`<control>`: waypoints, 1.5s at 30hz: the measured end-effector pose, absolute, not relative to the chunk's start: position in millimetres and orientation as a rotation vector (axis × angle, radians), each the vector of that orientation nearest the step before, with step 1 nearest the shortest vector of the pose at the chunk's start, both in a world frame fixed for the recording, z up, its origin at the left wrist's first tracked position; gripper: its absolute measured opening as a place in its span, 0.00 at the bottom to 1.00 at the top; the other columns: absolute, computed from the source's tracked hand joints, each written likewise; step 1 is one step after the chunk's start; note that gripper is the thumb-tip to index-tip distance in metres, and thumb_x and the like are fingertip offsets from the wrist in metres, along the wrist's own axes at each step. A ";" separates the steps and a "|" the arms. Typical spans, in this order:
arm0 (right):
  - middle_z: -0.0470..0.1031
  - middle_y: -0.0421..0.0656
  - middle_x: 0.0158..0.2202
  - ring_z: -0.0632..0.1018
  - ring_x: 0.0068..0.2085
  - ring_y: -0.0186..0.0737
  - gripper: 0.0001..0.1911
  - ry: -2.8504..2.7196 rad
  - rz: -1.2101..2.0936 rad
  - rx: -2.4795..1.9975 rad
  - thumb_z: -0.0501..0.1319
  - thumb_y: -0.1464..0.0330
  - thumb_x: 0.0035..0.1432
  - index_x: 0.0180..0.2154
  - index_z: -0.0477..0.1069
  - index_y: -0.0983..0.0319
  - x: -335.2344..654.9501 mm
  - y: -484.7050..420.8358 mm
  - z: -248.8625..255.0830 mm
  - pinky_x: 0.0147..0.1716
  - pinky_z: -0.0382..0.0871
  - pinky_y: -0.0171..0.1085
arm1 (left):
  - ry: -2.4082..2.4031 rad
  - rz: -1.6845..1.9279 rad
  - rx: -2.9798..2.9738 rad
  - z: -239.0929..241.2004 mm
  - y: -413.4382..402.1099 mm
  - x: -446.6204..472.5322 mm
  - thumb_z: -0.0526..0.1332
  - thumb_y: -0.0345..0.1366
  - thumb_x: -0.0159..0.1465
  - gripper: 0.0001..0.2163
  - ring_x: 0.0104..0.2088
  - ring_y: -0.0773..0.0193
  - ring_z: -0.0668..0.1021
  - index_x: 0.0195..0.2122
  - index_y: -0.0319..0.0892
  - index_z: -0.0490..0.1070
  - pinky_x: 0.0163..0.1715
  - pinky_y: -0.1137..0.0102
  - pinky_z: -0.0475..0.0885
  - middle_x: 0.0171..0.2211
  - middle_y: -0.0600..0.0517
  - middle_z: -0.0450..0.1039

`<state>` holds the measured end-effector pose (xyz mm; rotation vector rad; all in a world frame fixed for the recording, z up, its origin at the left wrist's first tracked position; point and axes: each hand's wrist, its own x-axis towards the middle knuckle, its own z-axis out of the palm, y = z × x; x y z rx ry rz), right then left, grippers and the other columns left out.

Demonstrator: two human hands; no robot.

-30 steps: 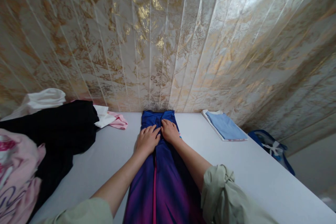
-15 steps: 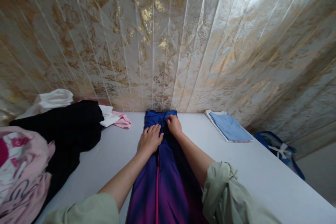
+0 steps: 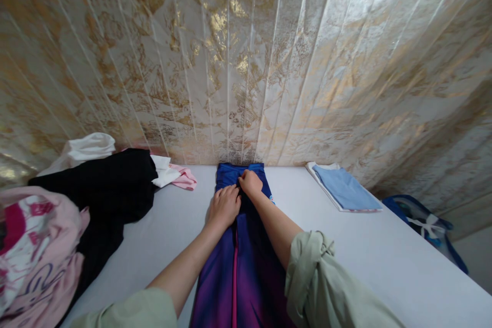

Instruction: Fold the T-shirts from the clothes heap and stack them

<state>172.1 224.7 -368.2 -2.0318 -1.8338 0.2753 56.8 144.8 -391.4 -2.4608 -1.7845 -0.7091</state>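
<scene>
A long pair of blue-to-purple pants (image 3: 219,282) lies lengthwise in front of me, with a pink line running down its middle. Its blue top end (image 3: 230,169) is at the far side of the white surface, near the curtain. My left hand (image 3: 225,206) rests flat on the upper part of the fabric, fingers stretched out. Just right of it, my right hand (image 3: 251,183) has its fingers curled together at the fabric near the top, apparently pinching it. A small white-and-blue mark (image 3: 272,199) shows at the right edge beside my right wrist.
On the left is a loose heap with black cloth (image 3: 111,179), a pink printed garment (image 3: 49,266) and white cloth (image 3: 90,146). Folded light-blue cloth (image 3: 346,189) lies at the right. A blue-edged clear bag (image 3: 426,225) sits beyond the right edge. A patterned curtain (image 3: 246,61) hangs behind.
My right hand has moved slightly left and down across the fabric, closer to my left hand. The small white-and-blue mark at the right edge has come into sight. The view has shifted slightly.
</scene>
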 end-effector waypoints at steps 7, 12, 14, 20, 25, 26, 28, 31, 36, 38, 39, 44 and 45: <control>0.72 0.44 0.45 0.77 0.42 0.39 0.09 -1.846 0.191 -2.015 0.53 0.66 0.64 0.43 0.69 0.58 172.9 216.7 -368.0 0.38 0.67 0.36 | -1.826 -0.743 -2.409 -390.7 142.2 57.3 0.51 0.37 0.68 0.19 0.59 0.57 0.69 0.58 0.38 0.66 0.59 0.62 0.61 0.58 0.45 0.69; 0.67 0.49 0.54 0.71 0.52 0.43 0.15 -1.926 0.096 -1.926 0.50 0.69 0.65 0.52 0.65 0.59 165.6 207.3 -366.6 0.45 0.65 0.39 | -1.834 -0.731 -2.401 -389.7 142.5 57.3 0.53 0.35 0.66 0.17 0.58 0.57 0.69 0.55 0.40 0.68 0.60 0.61 0.60 0.57 0.44 0.70; 0.67 0.48 0.56 0.68 0.55 0.43 0.17 -2.075 0.085 -1.830 0.49 0.70 0.66 0.53 0.66 0.57 167.6 204.8 -369.7 0.51 0.62 0.41 | -1.827 -0.724 -2.405 -388.9 142.6 56.7 0.54 0.33 0.65 0.17 0.58 0.57 0.70 0.54 0.41 0.69 0.60 0.62 0.60 0.57 0.45 0.70; 0.60 0.43 0.65 0.61 0.63 0.39 0.23 -2.265 0.130 -1.690 0.49 0.66 0.67 0.62 0.59 0.54 186.2 201.3 -382.3 0.62 0.49 0.45 | -1.883 -0.709 -2.335 -389.4 139.6 57.5 0.51 0.32 0.66 0.18 0.57 0.56 0.70 0.55 0.38 0.69 0.58 0.62 0.61 0.57 0.43 0.70; 0.59 0.43 0.65 0.60 0.64 0.38 0.24 -2.263 0.101 -1.669 0.48 0.66 0.67 0.63 0.58 0.56 187.6 200.2 -384.9 0.62 0.48 0.45 | -2.024 -0.560 -2.201 -390.6 134.2 62.1 0.51 0.37 0.66 0.23 0.62 0.49 0.64 0.61 0.32 0.62 0.59 0.54 0.58 0.63 0.37 0.61; 0.59 0.43 0.65 0.60 0.64 0.38 0.24 -2.260 0.097 -1.673 0.48 0.66 0.67 0.63 0.58 0.56 187.0 200.2 -385.3 0.62 0.48 0.45 | -2.025 -0.519 -2.229 -390.5 132.4 61.9 0.50 0.37 0.66 0.24 0.63 0.49 0.63 0.62 0.32 0.61 0.60 0.54 0.57 0.64 0.36 0.59; 0.59 0.43 0.65 0.60 0.64 0.38 0.24 -2.258 0.090 -1.677 0.48 0.65 0.67 0.63 0.58 0.56 186.6 200.1 -386.5 0.62 0.47 0.45 | -2.026 -0.449 -2.282 -390.6 127.5 59.8 0.50 0.38 0.66 0.25 0.64 0.49 0.61 0.63 0.33 0.59 0.60 0.53 0.56 0.65 0.37 0.57; 0.60 0.43 0.65 0.60 0.64 0.39 0.24 -2.269 0.070 -1.665 0.48 0.65 0.67 0.63 0.58 0.57 187.1 199.3 -387.4 0.62 0.48 0.45 | -2.039 -0.404 -2.290 -391.4 118.5 54.7 0.50 0.41 0.67 0.26 0.65 0.48 0.60 0.64 0.36 0.59 0.61 0.51 0.54 0.66 0.38 0.55; 0.59 0.44 0.65 0.57 0.65 0.40 0.24 -2.287 0.010 -1.600 0.47 0.70 0.66 0.62 0.60 0.59 179.7 199.1 -377.4 0.64 0.43 0.46 | -2.030 -0.423 -2.277 -391.0 109.0 51.4 0.50 0.43 0.67 0.27 0.65 0.49 0.59 0.64 0.35 0.58 0.62 0.51 0.53 0.66 0.39 0.54; 0.60 0.44 0.65 0.59 0.65 0.39 0.23 -2.376 0.114 -1.499 0.45 0.68 0.67 0.62 0.61 0.60 171.1 201.8 -372.7 0.64 0.46 0.43 | -2.027 -0.429 -2.276 -389.4 107.9 51.9 0.50 0.43 0.67 0.27 0.66 0.49 0.58 0.64 0.34 0.58 0.62 0.51 0.52 0.66 0.39 0.54; 0.61 0.44 0.64 0.60 0.64 0.38 0.23 -2.427 0.190 -1.454 0.44 0.66 0.68 0.62 0.62 0.60 166.0 203.9 -371.7 0.63 0.49 0.42 | -2.027 -0.430 -2.271 -388.6 107.6 52.1 0.50 0.43 0.67 0.27 0.66 0.50 0.58 0.64 0.34 0.58 0.62 0.51 0.52 0.66 0.39 0.54; 0.52 0.43 0.68 0.53 0.67 0.45 0.29 -2.436 0.317 -1.555 0.44 0.54 0.68 0.65 0.54 0.57 145.4 218.5 -380.0 0.64 0.44 0.52 | -2.044 -0.415 -2.253 -387.9 107.3 51.8 0.50 0.42 0.66 0.28 0.66 0.50 0.58 0.64 0.32 0.57 0.63 0.52 0.51 0.66 0.39 0.55; 0.51 0.43 0.68 0.52 0.68 0.45 0.30 -2.413 0.303 -1.594 0.44 0.53 0.68 0.66 0.53 0.57 143.5 221.6 -381.6 0.64 0.42 0.54 | -2.044 -0.415 -2.251 -388.6 107.5 51.5 0.50 0.43 0.66 0.28 0.66 0.51 0.58 0.64 0.32 0.56 0.63 0.53 0.52 0.66 0.39 0.55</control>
